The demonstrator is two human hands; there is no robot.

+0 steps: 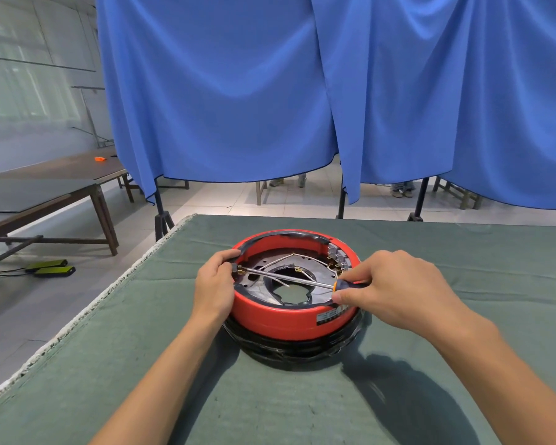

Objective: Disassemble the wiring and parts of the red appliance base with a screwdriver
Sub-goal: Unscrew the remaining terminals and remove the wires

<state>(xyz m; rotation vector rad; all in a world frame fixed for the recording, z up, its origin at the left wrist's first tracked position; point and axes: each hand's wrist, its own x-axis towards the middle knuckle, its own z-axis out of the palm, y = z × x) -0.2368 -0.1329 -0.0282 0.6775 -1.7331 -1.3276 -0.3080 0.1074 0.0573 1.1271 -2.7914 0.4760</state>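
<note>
Head view only, so just the one angle to go on: red appliance base (289,319) sat upside-down near the middle of the green-covered table (463,316), open side up, white wiring (278,260) looped across the dark inner plate. Left hand (214,285) curled round the left rim, thumb hooked over the edge beside a small brass fitting (239,269), bracing the whole thing. Right hand (389,289) pinched the orange-and-black handle of the screwdriver (289,277) at the right rim, shaft laid almost flat across the opening with the tip right at that fitting. Looked like the step was backing out the terminal screw on the left wall. Probably best done with the shaft kept dead in line with the screw, firm push inward before any turn, slow twists, and the left grip kept tight so the base couldn't spin on the cloth. Worth watching the loose wire under the shaft too, easy to snag. Terminal block (336,258) on the far right rim untouched so far, by the look of it.
</note>
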